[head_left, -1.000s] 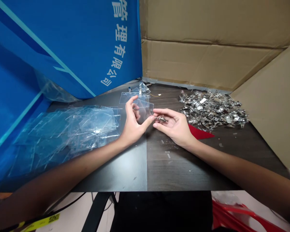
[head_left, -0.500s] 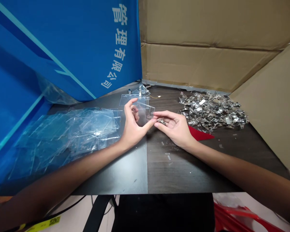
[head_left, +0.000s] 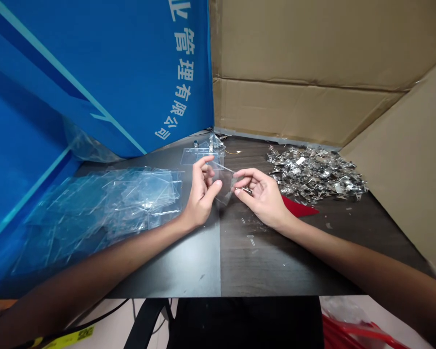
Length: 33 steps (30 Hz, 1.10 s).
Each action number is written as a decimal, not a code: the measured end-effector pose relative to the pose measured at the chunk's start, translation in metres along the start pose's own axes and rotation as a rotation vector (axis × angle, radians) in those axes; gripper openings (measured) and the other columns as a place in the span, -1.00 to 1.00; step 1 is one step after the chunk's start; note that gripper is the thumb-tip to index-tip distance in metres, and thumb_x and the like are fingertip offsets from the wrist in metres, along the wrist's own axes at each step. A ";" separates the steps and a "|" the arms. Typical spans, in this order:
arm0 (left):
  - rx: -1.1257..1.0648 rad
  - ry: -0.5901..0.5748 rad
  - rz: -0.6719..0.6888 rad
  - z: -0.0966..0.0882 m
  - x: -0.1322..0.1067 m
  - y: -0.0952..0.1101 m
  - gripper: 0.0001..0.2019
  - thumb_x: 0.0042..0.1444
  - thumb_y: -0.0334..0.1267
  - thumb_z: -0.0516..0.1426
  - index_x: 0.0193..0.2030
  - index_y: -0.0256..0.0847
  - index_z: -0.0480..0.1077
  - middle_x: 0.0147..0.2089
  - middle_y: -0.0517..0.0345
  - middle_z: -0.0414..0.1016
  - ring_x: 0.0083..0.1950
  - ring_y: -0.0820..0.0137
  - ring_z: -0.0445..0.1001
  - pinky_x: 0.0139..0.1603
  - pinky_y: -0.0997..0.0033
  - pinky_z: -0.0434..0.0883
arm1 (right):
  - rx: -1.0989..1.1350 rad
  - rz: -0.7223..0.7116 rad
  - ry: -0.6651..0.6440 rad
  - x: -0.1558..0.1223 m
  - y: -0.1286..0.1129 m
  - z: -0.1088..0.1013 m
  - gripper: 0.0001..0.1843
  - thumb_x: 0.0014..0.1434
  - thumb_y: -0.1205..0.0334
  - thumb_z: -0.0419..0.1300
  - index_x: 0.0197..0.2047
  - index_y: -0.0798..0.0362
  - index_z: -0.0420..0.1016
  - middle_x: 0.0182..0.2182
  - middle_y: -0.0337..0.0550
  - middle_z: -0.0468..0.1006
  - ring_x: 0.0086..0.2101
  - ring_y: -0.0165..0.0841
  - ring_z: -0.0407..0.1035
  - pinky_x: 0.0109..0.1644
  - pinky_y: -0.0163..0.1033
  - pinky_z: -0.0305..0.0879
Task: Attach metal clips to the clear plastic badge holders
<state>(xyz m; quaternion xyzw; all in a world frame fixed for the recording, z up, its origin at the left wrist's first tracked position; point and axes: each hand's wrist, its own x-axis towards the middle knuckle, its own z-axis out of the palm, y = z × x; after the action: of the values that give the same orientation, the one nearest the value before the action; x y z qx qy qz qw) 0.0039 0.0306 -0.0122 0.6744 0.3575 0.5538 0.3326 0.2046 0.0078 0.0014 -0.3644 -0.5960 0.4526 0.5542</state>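
Centre of frame: one clear plastic sleeve (head_left: 225, 194) is held raised above the dark tabletop (head_left: 269, 274), tilted, between the two hands. The right hand (head_left: 259, 198), right of centre, is closed at the fingertips on a small metal clip (head_left: 244, 191), at the right edge of the sleeve. The left hand (head_left: 203, 194), just left of centre, has its fingers half curled and its thumb in front of the sleeve; whether it grips the sleeve cannot be determined. Left of frame: a spread heap of clear sleeves (head_left: 141, 194). Right of frame: a pile of metal clips (head_left: 318, 172), with a red piece (head_left: 300, 207) below it, beside the right wrist. Small clear scraps (head_left: 252, 241) lie at lower centre.
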 end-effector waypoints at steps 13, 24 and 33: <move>0.291 -0.168 -0.290 -0.049 0.089 0.010 -0.79 0.14 -0.32 0.22 -0.08 -0.17 0.38 -0.28 0.07 0.67 -0.26 0.28 0.62 -0.19 0.30 0.51 | -0.259 0.037 0.078 0.003 0.013 -0.004 -0.46 0.29 0.26 0.30 0.32 -0.10 0.42 0.32 0.10 0.46 0.11 -0.14 0.60 0.23 0.08 0.63; 0.715 -0.059 -0.298 -0.088 0.106 -0.027 -0.70 0.19 -0.25 0.19 0.05 -0.27 0.51 -0.20 -0.04 0.61 -0.17 0.13 0.64 0.07 0.01 0.59 | -0.507 0.004 0.151 0.014 0.018 -0.014 -0.72 0.36 0.34 0.15 0.11 -0.02 0.49 0.16 0.08 0.49 0.05 -0.20 0.62 0.14 -0.04 0.67; 1.003 -0.416 -0.124 -0.085 0.101 -0.023 -0.49 0.41 -0.02 0.02 0.03 -0.35 0.70 -0.17 -0.24 0.61 0.11 -0.12 0.52 0.32 -0.18 0.46 | -1.161 0.046 0.192 0.039 -0.005 -0.054 -0.69 0.37 0.41 0.11 0.03 0.14 0.66 0.06 0.28 0.57 0.14 0.14 0.34 0.27 0.26 0.26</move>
<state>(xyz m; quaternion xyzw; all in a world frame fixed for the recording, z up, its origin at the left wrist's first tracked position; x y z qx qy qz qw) -0.0688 0.1330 0.0342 0.8233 0.5435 0.1498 0.0661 0.2537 0.0502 0.0181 -0.6604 -0.6854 0.0289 0.3054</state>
